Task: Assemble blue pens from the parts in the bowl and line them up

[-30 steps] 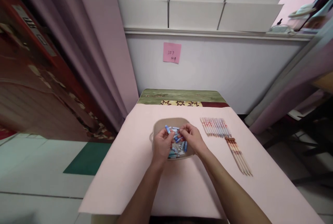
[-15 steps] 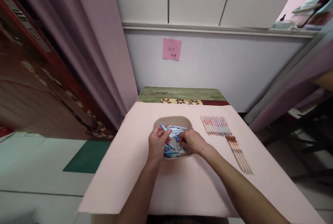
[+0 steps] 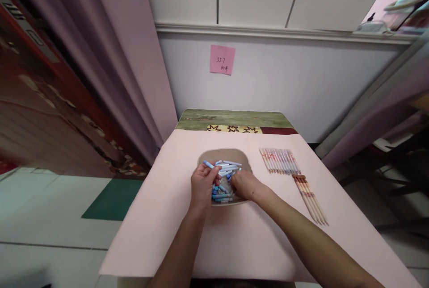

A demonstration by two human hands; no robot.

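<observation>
A grey-beige plastic bin (image 3: pixel 246 159) on the table holds a jumble of blue and pale blue pens and short caps (image 3: pixel 223 197). My left hand (image 3: pixel 200 189) is at the bin's left side, with thumb and fingers pinching a blue pen (image 3: pixel 208 164) that points up and left. Inside the right part of the bin, my right hand (image 3: pixel 246 185) reaches down with its fingers curled together. Its fingertips are hidden, so what they grip cannot be made out.
Right of the bin, a neat row of pale patterned pens (image 3: pixel 280 161) lies on the pink-white table cover (image 3: pixel 167 216). Below it is a group of several cream pens with brown ends (image 3: pixel 311 198). A pink note (image 3: pixel 222 59) is stuck on the wall behind.
My right hand has shifted slightly within the bin, its fingers still curled. My left hand keeps its pinch on the blue pen. The view has tilted a little.
</observation>
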